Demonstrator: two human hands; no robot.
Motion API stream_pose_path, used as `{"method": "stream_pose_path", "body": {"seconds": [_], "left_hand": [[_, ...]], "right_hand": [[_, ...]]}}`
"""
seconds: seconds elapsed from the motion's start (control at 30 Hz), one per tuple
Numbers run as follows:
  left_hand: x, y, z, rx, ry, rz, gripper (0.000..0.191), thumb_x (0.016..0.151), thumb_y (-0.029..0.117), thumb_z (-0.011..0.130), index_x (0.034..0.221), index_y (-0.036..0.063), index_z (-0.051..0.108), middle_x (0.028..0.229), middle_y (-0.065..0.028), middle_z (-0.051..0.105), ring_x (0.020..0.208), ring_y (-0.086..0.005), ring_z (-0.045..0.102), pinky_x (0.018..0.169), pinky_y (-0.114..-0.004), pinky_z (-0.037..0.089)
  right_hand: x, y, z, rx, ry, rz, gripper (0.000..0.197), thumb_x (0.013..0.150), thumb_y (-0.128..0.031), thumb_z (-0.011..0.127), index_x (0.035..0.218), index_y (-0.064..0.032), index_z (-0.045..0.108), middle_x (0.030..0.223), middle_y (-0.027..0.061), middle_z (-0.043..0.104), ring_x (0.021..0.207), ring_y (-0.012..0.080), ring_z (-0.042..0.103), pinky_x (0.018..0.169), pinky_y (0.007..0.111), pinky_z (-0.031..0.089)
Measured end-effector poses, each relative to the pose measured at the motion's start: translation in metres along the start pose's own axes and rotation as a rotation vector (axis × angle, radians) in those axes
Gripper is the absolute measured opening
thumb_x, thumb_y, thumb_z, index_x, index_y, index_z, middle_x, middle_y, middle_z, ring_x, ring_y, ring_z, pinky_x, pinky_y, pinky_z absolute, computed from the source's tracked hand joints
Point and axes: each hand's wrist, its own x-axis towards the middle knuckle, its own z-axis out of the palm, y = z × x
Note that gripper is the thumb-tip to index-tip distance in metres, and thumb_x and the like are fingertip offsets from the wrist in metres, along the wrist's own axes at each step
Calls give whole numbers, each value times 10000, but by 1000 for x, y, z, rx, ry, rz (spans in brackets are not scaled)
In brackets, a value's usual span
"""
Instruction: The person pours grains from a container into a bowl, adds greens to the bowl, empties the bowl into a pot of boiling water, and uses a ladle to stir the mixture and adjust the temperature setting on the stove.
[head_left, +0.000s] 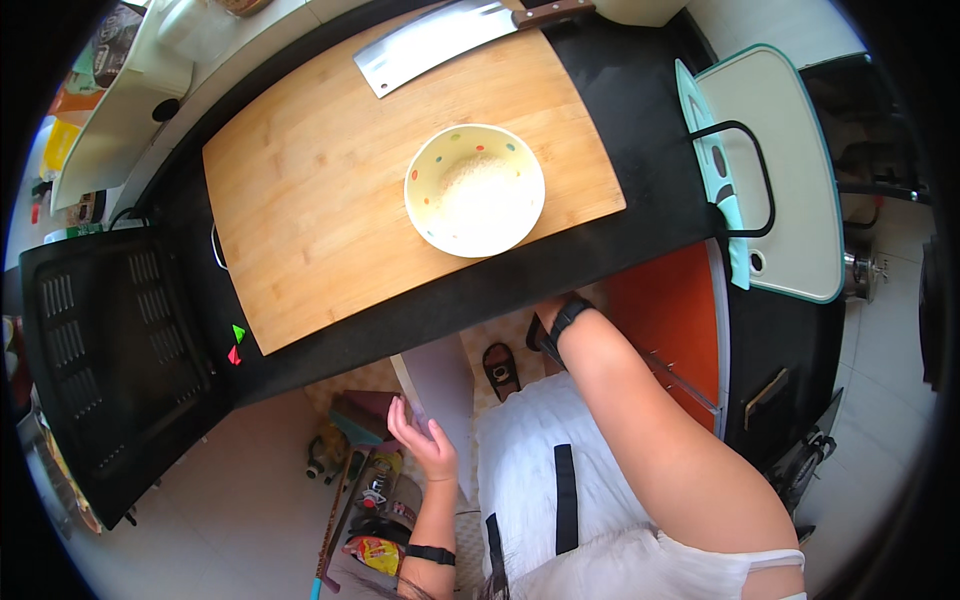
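My left hand (426, 448) is raised below the counter's front edge, at the edge of a pale open cabinet door (442, 390). Its thumb stands apart from the fingers, and nothing is visible in its grasp. Whether it touches the door I cannot tell. My right hand (552, 309) reaches under the countertop, with its fingers hidden by the edge. A black strap circles that wrist. Above it, a cream bowl with coloured dots (474, 191) sits on a wooden cutting board (315, 195). White grains, apparently rice, lie inside the bowl.
A cleaver (442, 43) lies across the board's far edge. To the right, a rack (766, 180) holds a pale cutting board (787, 150) and a mint-green knife (712, 157). A black slotted appliance (112, 360) stands left. Bottles (379, 480) and a broom (334, 517) are below.
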Motion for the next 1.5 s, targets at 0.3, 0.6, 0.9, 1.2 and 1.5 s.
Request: {"method": "stream_pose_path", "body": {"seconds": [0.3,0.6,0.9,1.2,1.5], "left_hand": [[-6,50,69,-449,68,-442,475,950,68,512,1398,-40,394,1323,-127,432,1165,-224,476,1016,-328,364],[61,81,63,-594,-513,-640,712,859,21,580,1485,3,241,1487,-129,332,1153,-224,542,947,-318,457],[78,86,48,-994,-767,-725,878,741,-171,379,1501,-13,-31,1601,-78,-12,1366,-358,374,1043,-383,410],[125,60,76,-1301,-521,-823,417,801,-120,483,1214,-69,455,1190,-182,536,1130,-312,566,1040,-460,439],[130,196,24,-700,-887,-487,291,981,254,472,1052,-4,587,942,-125,671,814,-197,658,745,-325,559]], "right_hand": [[-78,-6,-117,-5,-29,274,264,832,-25,597,1094,-1,567,946,113,653,859,226,631,728,324,513],[-170,14,-237,190,-55,1090,156,884,-98,579,1028,-48,615,867,74,655,680,149,619,604,291,541],[-196,-33,-230,350,-110,927,134,902,-135,576,996,-50,619,870,65,659,721,142,627,627,291,544],[-252,-34,-234,302,-140,882,148,903,-119,563,1008,-30,617,861,71,654,713,144,622,615,288,536],[-310,-13,-272,316,-15,939,152,896,-119,567,1008,-30,620,850,73,658,685,135,617,593,289,525]]}}
